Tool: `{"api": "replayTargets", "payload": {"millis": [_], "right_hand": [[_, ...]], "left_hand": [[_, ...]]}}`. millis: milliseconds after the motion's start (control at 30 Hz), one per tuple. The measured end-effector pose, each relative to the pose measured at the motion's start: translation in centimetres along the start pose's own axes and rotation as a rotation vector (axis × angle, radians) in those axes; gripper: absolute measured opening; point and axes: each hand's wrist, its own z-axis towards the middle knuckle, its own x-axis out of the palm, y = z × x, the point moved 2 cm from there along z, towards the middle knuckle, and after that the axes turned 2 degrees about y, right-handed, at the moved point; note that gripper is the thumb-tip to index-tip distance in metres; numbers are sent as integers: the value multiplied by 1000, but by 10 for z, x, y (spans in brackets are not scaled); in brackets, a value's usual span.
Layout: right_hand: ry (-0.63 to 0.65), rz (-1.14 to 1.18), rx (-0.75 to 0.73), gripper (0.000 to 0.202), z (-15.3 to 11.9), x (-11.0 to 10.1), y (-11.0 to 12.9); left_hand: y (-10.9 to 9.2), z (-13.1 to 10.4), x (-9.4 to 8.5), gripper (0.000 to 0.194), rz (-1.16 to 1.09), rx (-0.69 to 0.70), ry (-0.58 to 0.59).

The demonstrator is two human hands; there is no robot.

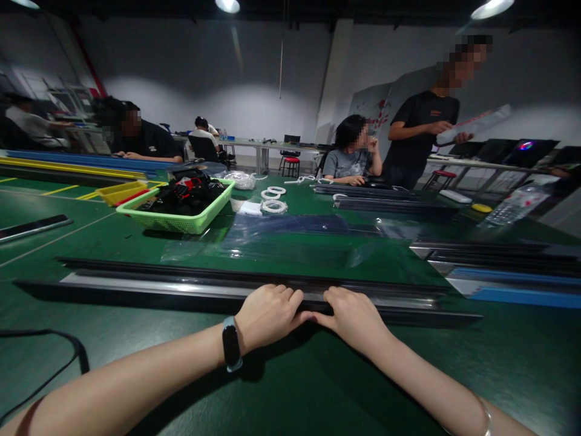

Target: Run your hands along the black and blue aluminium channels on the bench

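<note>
A long black metal profile (pixel 149 290) with a silvery inner channel lies across the green table in front of me, its ends cut at an angle. My left hand (pixel 271 312), with a watch on the wrist, is closed over its near edge at the middle. Right beside it, my right hand (pixel 351 312) grips the same edge, the two thumbs almost meeting on the near side. The fingertips of both hands are hidden inside the channel. Just beyond the profile lies clear plastic film (pixel 290 233).
A green basket (pixel 181 224) of black and red parts stands at the left, beside a yellow tray (pixel 120 192). White rings (pixel 273 206) lie behind the film. More profiles (pixel 508 266) and a plastic bottle (pixel 517 203) are at the right. A phone (pixel 34 227) rests far left. Several people are beyond the table.
</note>
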Motion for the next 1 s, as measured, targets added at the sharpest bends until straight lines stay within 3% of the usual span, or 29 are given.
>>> {"api": "replayTargets", "payload": {"millis": [633, 1000], "right_hand": [[13, 11, 2, 39, 1, 0, 0], [-21, 42, -46, 34, 0, -4, -3]], "left_hand": [[1, 1, 6, 29, 41, 27, -8], [5, 3, 2, 25, 26, 82, 58]]}}
